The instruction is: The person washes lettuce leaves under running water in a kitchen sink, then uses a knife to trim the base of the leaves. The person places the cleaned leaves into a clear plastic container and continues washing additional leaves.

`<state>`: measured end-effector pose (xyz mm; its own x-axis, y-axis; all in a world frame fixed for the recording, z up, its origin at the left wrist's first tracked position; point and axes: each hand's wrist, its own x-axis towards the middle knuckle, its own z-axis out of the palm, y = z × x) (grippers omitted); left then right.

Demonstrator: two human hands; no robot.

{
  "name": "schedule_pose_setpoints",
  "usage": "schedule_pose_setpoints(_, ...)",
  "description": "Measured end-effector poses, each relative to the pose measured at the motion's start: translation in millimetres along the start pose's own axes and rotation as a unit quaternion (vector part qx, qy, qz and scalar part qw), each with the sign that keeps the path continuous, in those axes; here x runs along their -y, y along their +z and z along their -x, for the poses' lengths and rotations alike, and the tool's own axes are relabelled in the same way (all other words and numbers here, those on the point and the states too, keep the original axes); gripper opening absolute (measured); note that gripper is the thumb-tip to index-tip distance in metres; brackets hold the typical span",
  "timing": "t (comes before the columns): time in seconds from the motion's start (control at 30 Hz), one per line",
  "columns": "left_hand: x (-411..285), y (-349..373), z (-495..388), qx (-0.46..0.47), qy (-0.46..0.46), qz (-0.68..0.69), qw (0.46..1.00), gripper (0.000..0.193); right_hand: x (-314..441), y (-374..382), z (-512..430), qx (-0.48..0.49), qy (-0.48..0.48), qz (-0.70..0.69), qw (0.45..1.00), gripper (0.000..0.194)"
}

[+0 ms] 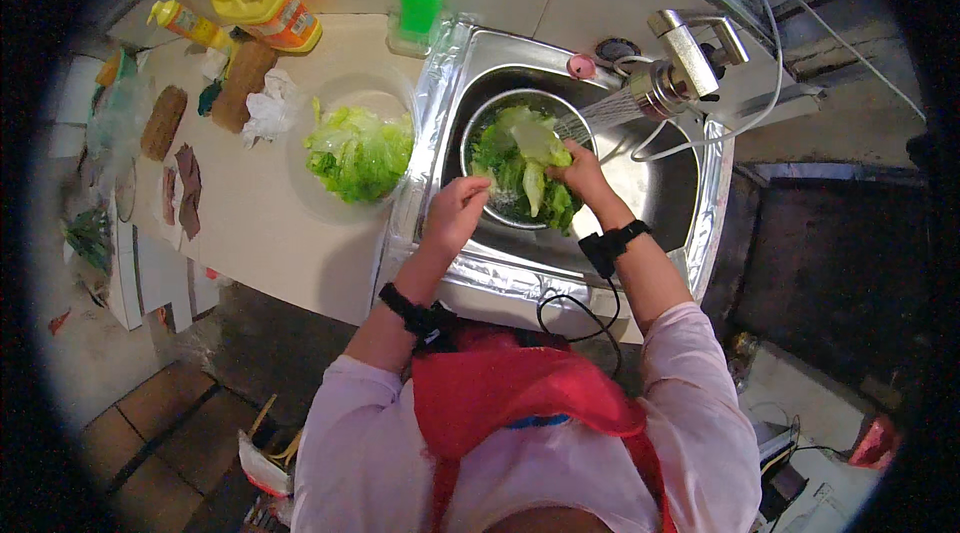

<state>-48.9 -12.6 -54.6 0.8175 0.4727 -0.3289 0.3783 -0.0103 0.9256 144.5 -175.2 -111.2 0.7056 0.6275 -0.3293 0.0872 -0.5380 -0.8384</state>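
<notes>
Leafy lettuce (517, 150) fills a round metal bowl (591, 129) inside the stainless steel sink (660, 188). My right hand (581, 171) grips a lettuce leaf (534, 177) over the bowl's right side. My left hand (456, 212) is at the bowl's left rim with its fingers curled; whether a leaf is pinched between them is unclear. Water streams from the spray head of the faucet (660, 89) toward the bowl. Left of the sink, a translucent bowl (300, 192) holds more lettuce leaves (360, 154).
A green sponge (421, 6) stands in a clear holder behind the counter (247, 233). Yellow pump bottles (262, 8), brown loofah-like pieces (244, 83), a crumpled white plastic bag (270, 107) and brown cloths (189, 188) lie leftward. A black cable (574, 297) hangs at the sink's front edge.
</notes>
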Motion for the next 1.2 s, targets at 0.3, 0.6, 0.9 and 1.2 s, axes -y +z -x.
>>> schedule_pose_setpoints(0.3,-21.3,53.4,-80.2,0.028,-0.012,0.191,0.981,0.024,39.9,-17.0,24.1,0.025,-0.071,0.058,0.995,0.053)
schedule_pose_setpoints(0.6,-46.0,74.5,-77.4,0.049,0.05,0.091,0.993,0.02,49.8,-23.3,22.4,0.01,-0.058,-0.017,0.998,0.051)
schedule_pose_setpoints(0.9,-64.0,75.9,-70.4,0.084,-0.057,0.17,0.98,0.02,50.7,-26.0,32.4,0.2,0.055,-0.369,0.906,0.032)
schedule_pose_setpoints(1.2,-32.3,76.8,-83.6,-0.044,0.002,0.184,0.982,0.015,62.4,-10.5,44.5,0.069,-0.063,0.14,0.986,0.015)
